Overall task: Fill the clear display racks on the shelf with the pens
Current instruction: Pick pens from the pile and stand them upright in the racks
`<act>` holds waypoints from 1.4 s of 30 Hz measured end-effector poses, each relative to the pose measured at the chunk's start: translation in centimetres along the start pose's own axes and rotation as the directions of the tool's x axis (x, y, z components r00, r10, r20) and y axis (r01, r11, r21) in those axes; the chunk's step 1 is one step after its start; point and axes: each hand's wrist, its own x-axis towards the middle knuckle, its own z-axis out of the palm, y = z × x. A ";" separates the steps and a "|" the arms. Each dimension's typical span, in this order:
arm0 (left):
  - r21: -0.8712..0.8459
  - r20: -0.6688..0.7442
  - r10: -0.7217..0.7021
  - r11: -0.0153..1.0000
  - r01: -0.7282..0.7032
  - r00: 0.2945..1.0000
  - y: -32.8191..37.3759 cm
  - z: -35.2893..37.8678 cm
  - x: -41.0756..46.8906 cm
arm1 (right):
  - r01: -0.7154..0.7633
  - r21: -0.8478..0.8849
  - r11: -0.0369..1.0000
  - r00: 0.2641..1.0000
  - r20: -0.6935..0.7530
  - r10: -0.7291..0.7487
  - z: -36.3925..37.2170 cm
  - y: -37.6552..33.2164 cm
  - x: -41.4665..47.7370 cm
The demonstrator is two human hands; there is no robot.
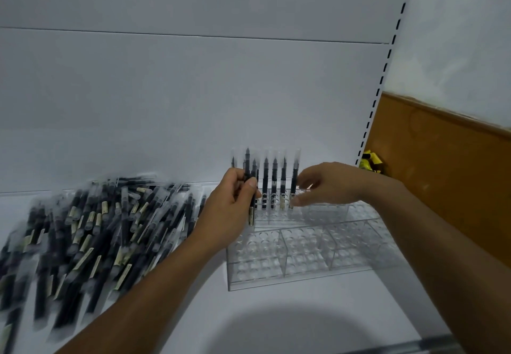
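We find the clear rack barely begun: one short row of standing pens at the back, other holes bare. Left hand grips a small bunch beside that row; right hand loose-fingered, holding nothing. Large pile on the shelf unplaced.

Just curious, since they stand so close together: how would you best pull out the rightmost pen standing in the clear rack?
Pinch the rightmost pen by its upper barrel, from above and the right. It stands upright with its foot sunk in the clear rack, and other pens crowd its left side.
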 end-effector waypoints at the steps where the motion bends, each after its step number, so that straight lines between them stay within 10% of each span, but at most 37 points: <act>1: -0.001 0.000 -0.004 1.000 0.004 1.000 -0.1 0.0 0.1 | -0.004 0.010 1.000 0.999 0.040 0.004 0.0 0.3 -0.3; 35: 0.351 0.045 0.051 0.934 -0.064 0.998 0.4 -0.6 2.4 | 0.128 0.287 0.949 0.965 -0.258 -0.052 2.7 -0.1 5.5; 42: 0.225 0.035 0.011 0.974 -0.018 0.999 -0.2 -1.5 3.3 | 0.212 0.260 0.942 0.821 -0.570 -0.028 1.3 -1.5 3.5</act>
